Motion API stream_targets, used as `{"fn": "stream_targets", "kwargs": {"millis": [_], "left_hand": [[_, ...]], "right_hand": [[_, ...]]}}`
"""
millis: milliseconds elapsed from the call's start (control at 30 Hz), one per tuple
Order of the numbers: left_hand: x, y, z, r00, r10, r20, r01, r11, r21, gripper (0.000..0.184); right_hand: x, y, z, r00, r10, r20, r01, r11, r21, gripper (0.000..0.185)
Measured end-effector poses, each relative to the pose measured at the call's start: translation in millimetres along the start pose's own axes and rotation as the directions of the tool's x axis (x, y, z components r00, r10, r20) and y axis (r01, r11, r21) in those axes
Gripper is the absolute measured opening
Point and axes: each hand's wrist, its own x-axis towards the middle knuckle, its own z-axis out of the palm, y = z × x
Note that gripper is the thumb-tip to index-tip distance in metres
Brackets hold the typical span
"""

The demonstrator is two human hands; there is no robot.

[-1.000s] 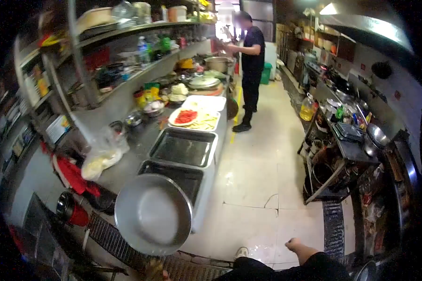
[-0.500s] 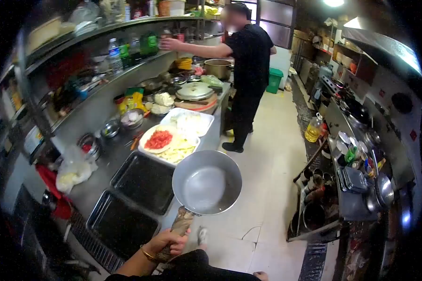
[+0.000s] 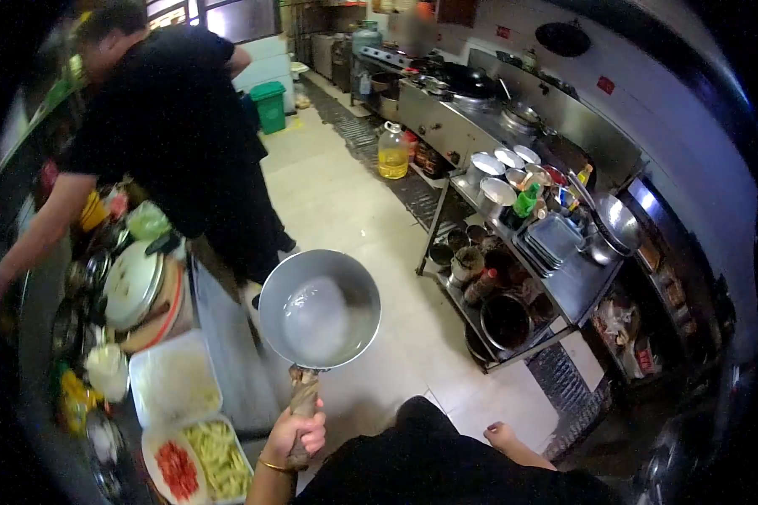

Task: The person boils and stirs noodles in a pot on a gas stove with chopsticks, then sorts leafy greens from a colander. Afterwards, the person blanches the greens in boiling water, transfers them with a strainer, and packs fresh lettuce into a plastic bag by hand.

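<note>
A deep grey metal pot (image 3: 320, 310) hangs over the floor in front of me, with a little clear liquid or a shine at its bottom. My left hand (image 3: 297, 433) is wrapped round its cloth-bound handle (image 3: 304, 394). Low on the right, my right hand (image 3: 501, 434) hangs beside my body, touching nothing; its fingers look loosely curled but are small and unclear. Left of the pot, a white tray (image 3: 175, 379) lies on the counter. Near it, a plate of chopped red food (image 3: 177, 470) overlaps a tray of pale green pieces (image 3: 219, 459).
A person in black (image 3: 172, 126) leans over the left counter, one arm stretched out. On the right stands a metal cart (image 3: 577, 282) with bowls and stacked trays (image 3: 554, 240). An oil jug (image 3: 392, 151) and a green bin (image 3: 268, 107) stand on the floor; a stove (image 3: 446, 118) lies beyond.
The view has swung right and moved forward. The pot stays in my left hand, now farther along the aisle. The co-worker appears much nearer, with an arm reaching down to the left.
</note>
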Motion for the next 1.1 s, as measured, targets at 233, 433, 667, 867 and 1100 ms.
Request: {"fn": "stream_targets", "kwargs": {"millis": [233, 433, 667, 867, 1100], "left_hand": [[191, 147, -2, 0.982, -0.059, 0.177, 0.083, 0.988, -0.134, 0.035], [310, 285, 33, 0.984, 0.006, -0.177, 0.013, 0.994, 0.108, 0.039], [466, 417, 54, 0.952, 0.141, -0.270, -0.150, 0.989, -0.010, 0.034], [625, 575, 16, 0.931, 0.212, -0.298, -0.177, 0.974, 0.139, 0.032], [804, 785, 37, 0.956, 0.135, -0.259, -0.126, 0.991, 0.050, 0.028]], "right_hand": [[171, 25, 19, 0.791, -0.333, 0.513, 0.599, 0.593, -0.538, 0.025], [407, -218, -93, 0.928, -0.307, 0.209, 0.361, 0.877, -0.316, 0.033], [599, -660, -258, 0.812, -0.579, -0.071, 0.579, 0.815, -0.031, 0.040], [737, -831, -287, 0.765, -0.640, -0.072, 0.644, 0.757, 0.114, 0.035], [914, -752, -326, 0.936, -0.122, 0.332, 0.213, 0.944, -0.254, 0.049]]}}
